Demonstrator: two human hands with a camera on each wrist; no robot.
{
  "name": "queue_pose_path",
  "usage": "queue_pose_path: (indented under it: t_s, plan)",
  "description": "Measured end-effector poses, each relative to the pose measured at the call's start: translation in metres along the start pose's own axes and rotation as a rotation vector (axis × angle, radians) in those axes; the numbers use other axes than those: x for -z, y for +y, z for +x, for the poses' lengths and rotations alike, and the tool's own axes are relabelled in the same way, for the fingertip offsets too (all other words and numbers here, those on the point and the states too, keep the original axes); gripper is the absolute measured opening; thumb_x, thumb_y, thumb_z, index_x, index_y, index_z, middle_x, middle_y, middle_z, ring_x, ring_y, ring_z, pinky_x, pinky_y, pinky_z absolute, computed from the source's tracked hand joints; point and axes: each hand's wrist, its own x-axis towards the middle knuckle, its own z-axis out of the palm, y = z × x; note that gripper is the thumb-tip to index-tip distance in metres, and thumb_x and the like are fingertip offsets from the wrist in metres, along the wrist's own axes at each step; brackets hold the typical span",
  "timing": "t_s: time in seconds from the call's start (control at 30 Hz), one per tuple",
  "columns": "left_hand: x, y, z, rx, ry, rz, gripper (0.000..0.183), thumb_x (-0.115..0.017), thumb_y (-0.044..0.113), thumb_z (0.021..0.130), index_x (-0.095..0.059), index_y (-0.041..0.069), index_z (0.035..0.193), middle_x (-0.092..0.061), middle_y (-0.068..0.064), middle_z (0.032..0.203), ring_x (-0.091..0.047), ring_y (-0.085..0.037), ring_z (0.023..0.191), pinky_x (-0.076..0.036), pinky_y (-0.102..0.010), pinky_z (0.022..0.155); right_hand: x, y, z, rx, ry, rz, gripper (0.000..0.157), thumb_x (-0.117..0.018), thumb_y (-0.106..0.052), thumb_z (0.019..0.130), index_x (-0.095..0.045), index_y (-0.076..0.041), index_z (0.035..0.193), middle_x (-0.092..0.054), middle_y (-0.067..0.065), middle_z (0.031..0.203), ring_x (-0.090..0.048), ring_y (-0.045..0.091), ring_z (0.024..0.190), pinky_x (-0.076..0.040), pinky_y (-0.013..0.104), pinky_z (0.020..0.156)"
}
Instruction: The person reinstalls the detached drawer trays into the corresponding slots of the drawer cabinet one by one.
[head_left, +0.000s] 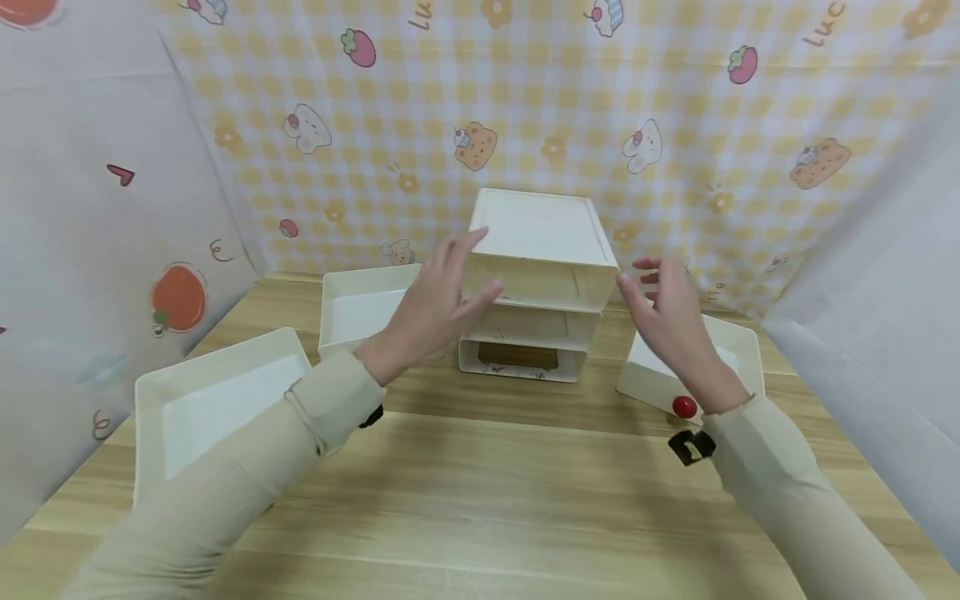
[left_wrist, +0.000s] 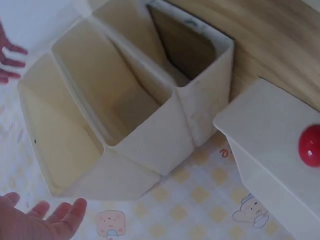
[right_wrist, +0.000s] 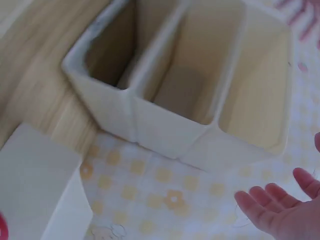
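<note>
A white three-tier drawer cabinet (head_left: 540, 225) stands against the back wall. Its three compartments face me with no drawers in them; the bottom one shows a dark opening at its back. My left hand (head_left: 442, 300) is held up at the cabinet's upper left, fingers spread and slightly bent, overlapping its edge in the head view. At its upper right hovers my right hand (head_left: 667, 312), loosely bent, palm turned toward the cabinet. Neither hand holds anything. In the left wrist view, the left fingers (left_wrist: 67, 220) show beside the top tier.
One white drawer (head_left: 690, 367) with a red round knob (head_left: 684, 407) sits to the right, under my right forearm. On the left are another drawer (head_left: 330, 283) and a nearer one (head_left: 150, 417), partly covered by my left sleeve. A patterned cloth hangs behind the wooden table (head_left: 480, 500).
</note>
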Motion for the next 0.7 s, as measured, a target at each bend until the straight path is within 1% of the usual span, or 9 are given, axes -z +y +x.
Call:
queue_pose_path:
  t_s: [0.03,0.13,0.27,0.37,0.43,0.5,0.57,0.63,0.7]
  plan:
    - [0.001,-0.001,0.005,0.048,-0.003,-0.03,0.066,-0.047,0.046,0.093,-0.021,0.019,0.148,-0.032,-0.011,0.143,-0.038,-0.027,0.126,-0.042,-0.05,0.097,0.002,0.0,0.005,-0.039,-0.005,0.033,0.055,-0.041,-0.039,0.097,-0.037,0.006,0.128,-0.041,0.025,0.129,-0.046,0.039,0.111,-0.044,0.052,0.089]
    - [0.002,-0.005,0.018,0.186,-0.012,-0.114,0.066,-0.048,0.045,0.093,-0.022,0.019,0.148,-0.031,-0.016,0.142,-0.041,-0.031,0.12,-0.043,-0.052,0.094,0.004,0.001,0.017,-0.148,-0.017,0.118,0.057,-0.04,-0.042,0.097,-0.035,0.003,0.132,-0.042,0.021,0.132,-0.046,0.035,0.116,-0.045,0.047,0.092]
    - [0.001,-0.014,0.035,0.352,-0.009,-0.219,0.064,-0.049,0.043,0.093,-0.029,0.011,0.145,-0.033,-0.019,0.143,-0.041,-0.033,0.123,-0.04,-0.052,0.099,0.002,0.003,0.03,-0.281,-0.038,0.224,0.061,-0.04,-0.046,0.095,-0.035,-0.001,0.137,-0.043,0.019,0.135,-0.049,0.03,0.115,-0.051,0.027,0.086]
    - [-0.001,-0.019,0.043,0.481,-0.011,-0.3,0.063,-0.049,0.045,0.092,-0.035,0.008,0.141,-0.037,-0.016,0.144,-0.038,-0.029,0.132,-0.037,-0.047,0.105,-0.001,0.006,0.036,-0.333,-0.057,0.314,0.063,-0.041,-0.046,0.095,-0.035,0.001,0.138,-0.042,0.021,0.134,-0.049,0.03,0.114,-0.051,0.016,0.077]
    - [-0.003,-0.02,0.046,0.556,-0.015,-0.353,0.062,-0.05,0.047,0.091,-0.039,0.008,0.138,-0.043,-0.014,0.139,-0.043,-0.026,0.128,-0.041,-0.043,0.102,-0.004,0.007,0.039,-0.349,-0.073,0.367,0.065,-0.043,-0.046,0.094,-0.036,0.003,0.136,-0.042,0.021,0.132,-0.049,0.031,0.113,-0.051,0.013,0.073]
    - [-0.005,-0.021,0.047,0.607,-0.016,-0.407,0.059,-0.052,0.048,0.09,-0.043,0.011,0.135,-0.049,-0.011,0.133,-0.049,-0.025,0.121,-0.047,-0.04,0.095,-0.006,0.008,0.042,-0.359,-0.085,0.398,0.067,-0.046,-0.047,0.093,-0.037,0.005,0.134,-0.042,0.019,0.129,-0.048,0.03,0.11,-0.052,0.013,0.071]
    - [-0.006,-0.022,0.048,0.637,-0.01,-0.455,0.055,-0.052,0.047,0.09,-0.045,0.013,0.133,-0.053,-0.009,0.127,-0.054,-0.023,0.112,-0.051,-0.038,0.088,-0.007,0.009,0.045,-0.376,-0.093,0.414,0.068,-0.05,-0.049,0.09,-0.04,0.005,0.131,-0.043,0.013,0.124,-0.047,0.026,0.105,-0.052,0.014,0.069]
    - [-0.006,-0.023,0.047,0.647,0.001,-0.504,0.052,-0.053,0.045,0.09,-0.047,0.015,0.131,-0.056,-0.008,0.123,-0.057,-0.024,0.105,-0.055,-0.037,0.08,-0.009,0.009,0.047,-0.4,-0.096,0.42,0.066,-0.053,-0.049,0.089,-0.043,0.003,0.127,-0.043,0.008,0.118,-0.047,0.022,0.1,-0.052,0.014,0.067]
    - [-0.007,-0.024,0.046,0.652,0.014,-0.546,0.049,-0.054,0.043,0.089,-0.049,0.016,0.13,-0.056,-0.009,0.122,-0.059,-0.025,0.101,-0.057,-0.036,0.074,-0.01,0.009,0.049,-0.424,-0.099,0.424,0.057,-0.055,-0.048,0.088,-0.046,-0.001,0.12,-0.043,0.003,0.113,-0.045,0.019,0.096,-0.052,0.015,0.066]
